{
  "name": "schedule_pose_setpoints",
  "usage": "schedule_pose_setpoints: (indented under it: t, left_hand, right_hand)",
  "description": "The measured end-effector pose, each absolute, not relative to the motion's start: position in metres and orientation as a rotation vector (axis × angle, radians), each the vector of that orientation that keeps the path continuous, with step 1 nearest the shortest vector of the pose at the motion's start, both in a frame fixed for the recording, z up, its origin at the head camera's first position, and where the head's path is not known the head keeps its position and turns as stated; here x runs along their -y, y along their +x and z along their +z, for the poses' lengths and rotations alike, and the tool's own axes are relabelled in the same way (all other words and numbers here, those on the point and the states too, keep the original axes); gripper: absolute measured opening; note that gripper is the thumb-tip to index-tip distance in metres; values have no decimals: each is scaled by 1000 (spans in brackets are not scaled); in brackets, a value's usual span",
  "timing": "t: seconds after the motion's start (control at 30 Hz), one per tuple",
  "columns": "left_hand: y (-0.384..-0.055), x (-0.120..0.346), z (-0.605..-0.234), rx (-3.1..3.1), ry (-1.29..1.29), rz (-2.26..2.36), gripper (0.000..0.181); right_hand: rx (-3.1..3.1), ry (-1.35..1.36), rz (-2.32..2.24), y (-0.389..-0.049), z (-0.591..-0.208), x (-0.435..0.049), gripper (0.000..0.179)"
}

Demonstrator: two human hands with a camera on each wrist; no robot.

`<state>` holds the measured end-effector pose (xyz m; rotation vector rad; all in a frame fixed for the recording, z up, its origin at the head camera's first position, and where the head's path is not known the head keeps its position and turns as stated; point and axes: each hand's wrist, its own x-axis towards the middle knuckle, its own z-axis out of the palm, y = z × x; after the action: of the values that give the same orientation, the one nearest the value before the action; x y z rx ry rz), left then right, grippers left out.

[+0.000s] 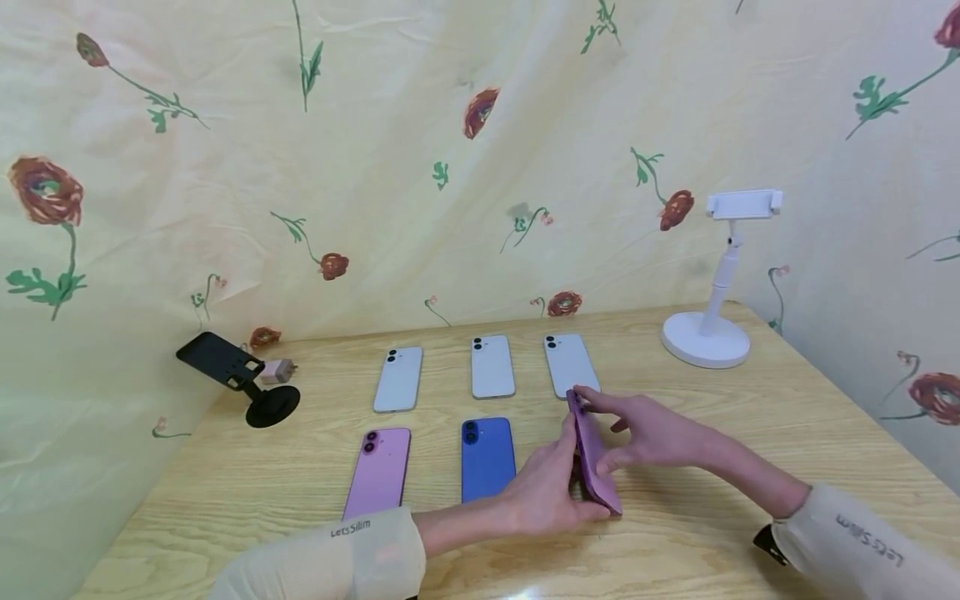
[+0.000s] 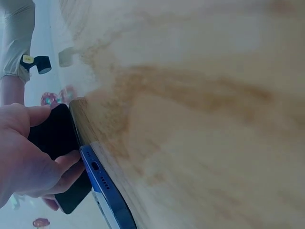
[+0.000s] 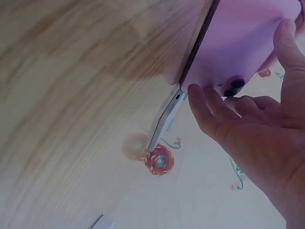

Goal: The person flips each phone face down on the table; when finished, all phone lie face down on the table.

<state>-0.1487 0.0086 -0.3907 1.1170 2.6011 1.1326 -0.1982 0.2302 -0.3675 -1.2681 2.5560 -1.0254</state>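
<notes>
A pink phone [image 1: 597, 454] stands tilted up on its long edge on the table, between the two hands. The left hand [image 1: 543, 487] holds it from the screen side, its thumb at the near end; the black screen [image 2: 57, 133] shows in the left wrist view. The right hand [image 1: 660, 433] grips it from the back side, fingertips at the camera end and thumb on the back. In the right wrist view, the pink back and its two lenses [image 3: 233, 86] are seen. Left of the left hand lies a blue phone [image 1: 487, 458], partly covered by the forearm.
Another pink phone [image 1: 381, 471] lies at the left. Three white phones [image 1: 399, 379] form a row behind. A black phone stand [image 1: 272, 406] and a small plug adapter [image 1: 277, 371] sit far left; a white stand [image 1: 705, 340] rises at the back right. Floral cloth [image 1: 412, 167] hangs behind.
</notes>
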Motion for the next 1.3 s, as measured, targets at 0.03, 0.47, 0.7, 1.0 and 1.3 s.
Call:
schedule_pose_setpoints:
  t: [0.03,0.47,0.7,1.0,1.3]
  left_hand:
    - [-148,-8,-391,-2608,1106,1127,118]
    - [-148,-6,-391,-2642,1054,1091,114]
    - [-149,-5,-390,-2614,1053,1138,109]
    - [-147,-7,-391,-2656,1030,1108,108]
    - [-146,-9,-388,-2738,1018,927,73]
  right_hand:
    - [-2557,-1266,-1022,-198,-368,-230,104]
    - [-2620,-1290,-895,-195,-369,-226,104]
    - [-2685,-1334,-830,-196,-375,-226,101]
    - [-2706,-1326,-796,-197,-378,-228,99]
    - [-2721,-1276,-745,-195,-377,-228,98]
